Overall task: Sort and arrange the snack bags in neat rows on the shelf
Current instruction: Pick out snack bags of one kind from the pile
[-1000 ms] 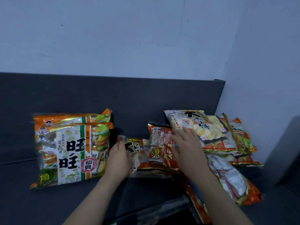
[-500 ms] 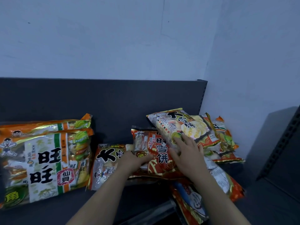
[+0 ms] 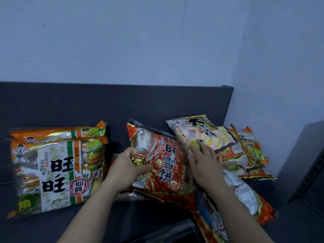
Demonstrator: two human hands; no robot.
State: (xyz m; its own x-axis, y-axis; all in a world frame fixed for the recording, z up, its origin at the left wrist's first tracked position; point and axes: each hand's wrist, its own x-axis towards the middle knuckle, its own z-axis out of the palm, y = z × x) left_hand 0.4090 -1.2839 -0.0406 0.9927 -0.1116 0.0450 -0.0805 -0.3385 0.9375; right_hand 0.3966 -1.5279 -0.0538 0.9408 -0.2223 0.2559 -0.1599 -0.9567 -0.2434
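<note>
I count: two orange-green bags [image 3: 57,172] left, one red bag [image 3: 163,165] middle, one pale bag [image 3: 206,135]; right heap [image 3: 249,149] too jumbled.

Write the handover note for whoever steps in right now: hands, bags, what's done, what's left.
Left hand grips the left edge of the red snack bag, which lies on top of other bags.
Right hand rests with straight fingers on the lower corner of the pale snack bag.
Done: two orange-and-green bags lie stacked at the left of the shelf.
Left: the red snack bag, the pale snack bag and the jumbled bags at the right overlap at odd angles and need sorting into rows.
</note>
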